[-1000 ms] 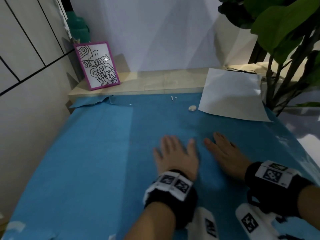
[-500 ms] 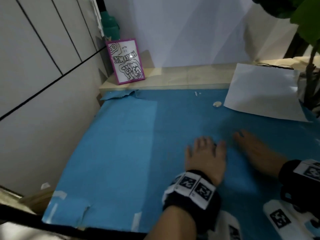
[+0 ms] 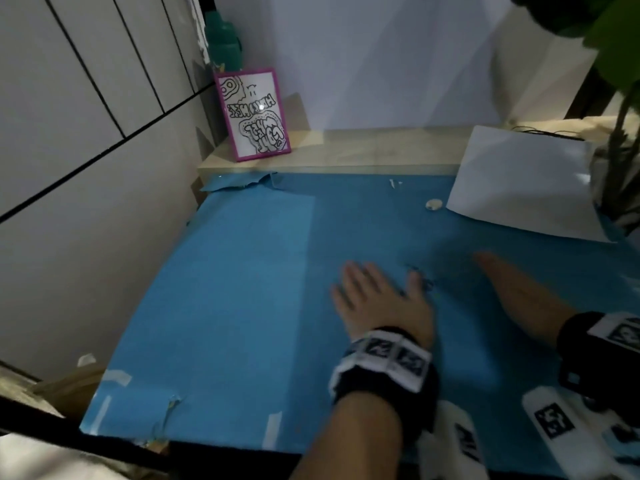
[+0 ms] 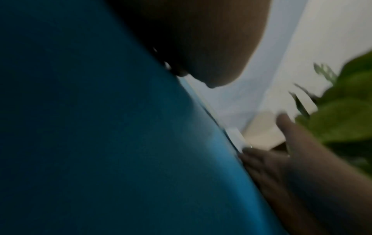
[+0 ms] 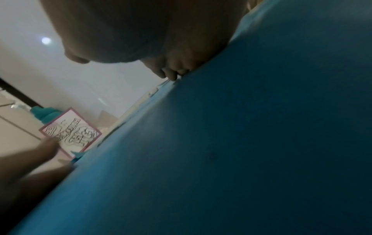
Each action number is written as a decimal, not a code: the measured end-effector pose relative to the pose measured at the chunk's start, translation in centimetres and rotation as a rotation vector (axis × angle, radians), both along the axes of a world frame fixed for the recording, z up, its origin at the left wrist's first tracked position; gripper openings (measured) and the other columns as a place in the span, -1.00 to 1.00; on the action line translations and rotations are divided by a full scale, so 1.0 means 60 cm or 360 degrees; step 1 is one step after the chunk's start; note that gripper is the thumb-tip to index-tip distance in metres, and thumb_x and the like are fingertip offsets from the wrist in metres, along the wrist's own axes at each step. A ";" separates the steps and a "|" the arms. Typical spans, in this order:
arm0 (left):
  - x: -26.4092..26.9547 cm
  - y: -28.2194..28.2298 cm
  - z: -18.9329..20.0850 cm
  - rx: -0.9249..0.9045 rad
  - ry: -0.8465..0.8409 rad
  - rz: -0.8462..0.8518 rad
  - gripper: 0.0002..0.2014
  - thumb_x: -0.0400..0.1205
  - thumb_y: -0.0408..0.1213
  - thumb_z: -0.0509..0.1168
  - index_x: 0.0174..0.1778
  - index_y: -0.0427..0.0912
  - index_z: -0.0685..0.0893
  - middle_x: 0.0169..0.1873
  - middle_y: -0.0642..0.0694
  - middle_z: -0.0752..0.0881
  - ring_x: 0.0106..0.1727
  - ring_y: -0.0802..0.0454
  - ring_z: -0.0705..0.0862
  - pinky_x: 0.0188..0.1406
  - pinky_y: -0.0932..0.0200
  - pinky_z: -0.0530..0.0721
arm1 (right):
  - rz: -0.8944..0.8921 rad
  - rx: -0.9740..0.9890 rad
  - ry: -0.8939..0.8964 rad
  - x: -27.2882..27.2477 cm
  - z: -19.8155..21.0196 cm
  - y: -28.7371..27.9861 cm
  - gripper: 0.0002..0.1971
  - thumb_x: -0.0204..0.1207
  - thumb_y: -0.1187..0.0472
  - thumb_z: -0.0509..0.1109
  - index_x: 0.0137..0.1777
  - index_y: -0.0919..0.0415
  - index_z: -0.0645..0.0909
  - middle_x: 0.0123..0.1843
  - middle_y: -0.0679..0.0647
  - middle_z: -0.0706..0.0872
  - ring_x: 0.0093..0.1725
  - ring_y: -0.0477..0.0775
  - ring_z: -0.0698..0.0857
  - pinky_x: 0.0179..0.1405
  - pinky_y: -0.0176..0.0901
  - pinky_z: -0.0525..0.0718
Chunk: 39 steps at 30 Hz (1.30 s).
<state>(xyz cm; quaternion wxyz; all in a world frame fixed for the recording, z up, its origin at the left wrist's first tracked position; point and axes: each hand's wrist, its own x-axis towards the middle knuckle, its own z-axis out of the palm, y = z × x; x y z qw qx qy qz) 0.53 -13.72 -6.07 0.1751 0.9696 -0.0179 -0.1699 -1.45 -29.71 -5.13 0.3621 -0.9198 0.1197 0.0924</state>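
Note:
My left hand point(image 3: 377, 299) lies flat, palm down, on the blue sheet point(image 3: 242, 306) that covers the table, with its fingers straight. To its right my right hand point(image 3: 519, 292) also rests flat on the sheet, blurred, fingers pointing away from me. Neither hand holds anything. In the left wrist view the blue sheet point(image 4: 100, 143) fills the frame, and my right hand point(image 4: 292, 159) shows beyond it. The right wrist view shows the blue sheet point(image 5: 241, 143) close under the palm and my left hand point(image 5: 36, 159) at the left edge.
A white paper sheet point(image 3: 526, 185) lies at the back right, with a small pale scrap point(image 3: 434, 204) beside it. A pink-framed drawing point(image 3: 254, 114) leans on the wooden ledge point(image 3: 363, 150). A teal bottle point(image 3: 225, 46) stands behind it. Plant leaves point(image 3: 620, 39) overhang the right side. Panelled wall on the left.
The camera has swung left, so more of the wall and the table's front edge show. Both hands stay flat on the blue sheet and have spread slightly apart.

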 end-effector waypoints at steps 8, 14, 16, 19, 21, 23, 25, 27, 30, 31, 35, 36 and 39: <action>0.090 -0.013 0.014 -0.0165 -0.0427 -0.0292 -0.36 0.71 0.02 -0.37 0.66 -0.18 0.17 0.67 -0.23 0.04 0.68 -0.15 -0.06 0.58 -0.14 -0.01 | -0.0070 -0.0604 0.0263 -0.122 -0.015 -0.099 0.10 0.16 -0.60 -0.50 0.63 0.08 -0.34 0.68 0.00 -0.26 0.64 -0.11 -0.17 0.58 -0.22 -0.24; 0.118 -0.064 0.006 -0.0017 0.0042 -0.0197 -0.30 0.73 0.18 -0.28 0.69 -0.18 -0.15 0.67 -0.15 -0.22 0.68 -0.05 -0.26 0.60 -0.14 -0.27 | -0.0040 -0.0665 0.0211 -0.130 -0.029 -0.101 0.12 -0.16 -0.62 -0.77 0.46 -0.06 -0.58 0.52 -0.16 -0.51 0.49 -0.29 -0.38 0.48 -0.30 -0.41; 0.080 -0.104 0.009 -0.0171 0.0136 -0.0600 -0.36 0.74 0.13 -0.31 0.69 -0.16 -0.11 0.69 -0.12 -0.15 0.68 0.01 -0.20 0.61 -0.08 -0.24 | -0.0035 -0.0665 0.0219 -0.132 -0.024 -0.101 0.10 -0.16 -0.61 -0.79 0.44 -0.08 -0.59 0.52 -0.16 -0.51 0.51 -0.28 -0.38 0.49 -0.30 -0.40; 0.054 -0.121 0.044 -0.0598 0.0361 -0.0699 -0.46 0.79 -0.02 -0.19 0.63 -0.25 0.20 0.63 -0.13 0.23 0.64 -0.02 0.17 0.48 0.25 0.12 | -0.0003 -0.0684 0.0233 -0.133 -0.018 -0.097 0.09 -0.17 -0.60 -0.81 0.43 -0.08 -0.60 0.52 -0.15 -0.51 0.51 -0.28 -0.40 0.49 -0.31 -0.40; 0.094 -0.118 0.046 -0.0486 0.0144 -0.0519 -0.49 0.81 -0.12 -0.19 0.65 -0.29 0.12 0.64 -0.23 0.18 0.64 -0.12 0.15 0.51 0.15 0.16 | -0.0009 -0.0700 0.0224 -0.135 -0.017 -0.095 0.07 -0.14 -0.59 -0.81 0.43 -0.07 -0.60 0.52 -0.16 -0.51 0.49 -0.29 -0.40 0.47 -0.32 -0.42; 0.143 -0.104 0.028 -0.0172 -0.0026 -0.0403 -0.46 0.80 -0.07 -0.26 0.69 -0.19 -0.11 0.68 -0.22 -0.11 0.68 -0.18 -0.12 0.59 -0.10 -0.08 | -0.0013 -0.0693 0.0204 -0.136 -0.019 -0.094 0.05 -0.10 -0.58 -0.79 0.44 -0.06 -0.59 0.52 -0.17 -0.52 0.49 -0.29 -0.41 0.46 -0.30 -0.44; 0.149 -0.103 0.019 0.0043 0.0066 -0.0380 -0.35 0.74 0.14 -0.30 0.69 -0.14 -0.15 0.68 -0.15 -0.22 0.67 -0.13 -0.25 0.60 -0.19 -0.25 | 0.0003 -0.0695 0.0197 -0.135 -0.019 -0.093 0.01 -0.05 -0.57 -0.77 0.43 -0.06 -0.60 0.52 -0.16 -0.53 0.49 -0.28 -0.43 0.46 -0.29 -0.45; 0.113 -0.119 0.021 0.0009 0.0203 -0.0708 -0.34 0.72 0.18 -0.32 0.69 -0.10 -0.16 0.67 -0.08 -0.25 0.67 -0.02 -0.26 0.59 -0.13 -0.29 | 0.0002 -0.0698 0.0203 -0.136 -0.018 -0.093 0.00 -0.04 -0.56 -0.78 0.42 -0.06 -0.62 0.52 -0.16 -0.54 0.49 -0.28 -0.44 0.46 -0.29 -0.46; 0.067 -0.131 0.058 -0.0263 0.0461 -0.1042 -0.46 0.78 0.04 -0.29 0.69 -0.05 0.01 0.67 0.05 0.01 0.66 0.14 -0.04 0.51 0.31 -0.12 | 0.0006 -0.0710 0.0215 -0.135 -0.016 -0.092 0.02 -0.09 -0.56 -0.81 0.41 -0.06 -0.63 0.52 -0.16 -0.55 0.49 -0.28 -0.45 0.46 -0.30 -0.46; 0.087 -0.135 0.061 -0.0300 0.0405 -0.0997 -0.46 0.78 0.04 -0.26 0.68 -0.06 0.06 0.66 0.05 0.08 0.65 0.14 0.05 0.43 0.41 -0.02 | 0.0006 -0.0718 0.0214 -0.135 -0.017 -0.092 0.02 -0.09 -0.56 -0.81 0.41 -0.06 -0.64 0.52 -0.16 -0.55 0.49 -0.27 -0.45 0.46 -0.30 -0.46; 0.190 -0.144 0.047 0.0107 0.0091 -0.0731 -0.37 0.77 0.08 -0.21 0.67 -0.27 0.09 0.66 -0.22 0.11 0.65 -0.13 0.13 0.55 0.11 0.04 | 0.0000 -0.0717 0.0209 -0.137 -0.021 -0.093 -0.05 -0.01 -0.54 -0.78 0.38 -0.07 -0.69 0.54 -0.15 -0.57 0.52 -0.24 -0.48 0.49 -0.25 -0.46; 0.200 -0.147 0.041 0.0237 0.0088 -0.0698 -0.32 0.76 0.12 -0.20 0.67 -0.31 0.04 0.66 -0.25 0.06 0.66 -0.18 0.09 0.60 0.01 0.02 | 0.0001 -0.0716 0.0208 -0.137 -0.022 -0.093 -0.06 -0.03 -0.54 -0.79 0.36 -0.08 -0.72 0.53 -0.15 -0.58 0.52 -0.23 -0.48 0.49 -0.25 -0.46; 0.200 -0.176 0.014 0.0256 0.0118 -0.0690 -0.21 0.70 0.25 -0.17 0.67 -0.30 -0.05 0.67 -0.25 -0.09 0.67 -0.20 -0.08 0.62 -0.10 -0.09 | -0.0010 -0.0705 0.0195 -0.137 -0.023 -0.094 -0.06 -0.06 -0.55 -0.81 0.33 -0.10 -0.74 0.53 -0.18 -0.58 0.54 -0.22 -0.48 0.49 -0.25 -0.47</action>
